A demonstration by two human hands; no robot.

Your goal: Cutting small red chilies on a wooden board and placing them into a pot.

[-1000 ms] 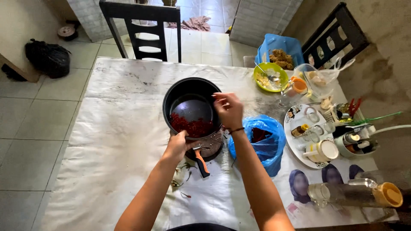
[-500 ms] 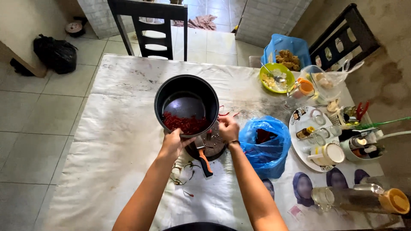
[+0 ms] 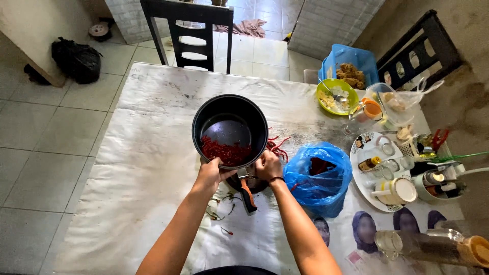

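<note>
Both hands are clamped on the near rim of the black pot [image 3: 230,130], so the pot sits straight ahead of the grip, out toward the far side of the table [image 3: 142,153]. The left hand [image 3: 211,174] has its thumb hooked over the near-left edge, fingers curled under where I can't see them. The right hand [image 3: 268,165] is closed over the near-right edge, just beside it. Neither hand is really nearer; they're about level, one each side of the pot's nearest point.

The cut red chilies [image 3: 225,152] are heaped on the pot's near side, right by the fingers, with the far half of the bottom bare. A few whole chilies [image 3: 277,145] lie on the table just right of the pot. The orange-handled knife [image 3: 246,192] lies between the wrists, handle pointing back at the person, on a dark round board [image 3: 254,182] partly tucked under the pot. The blue plastic bag [image 3: 318,175] sits just beside the right forearm.
</note>
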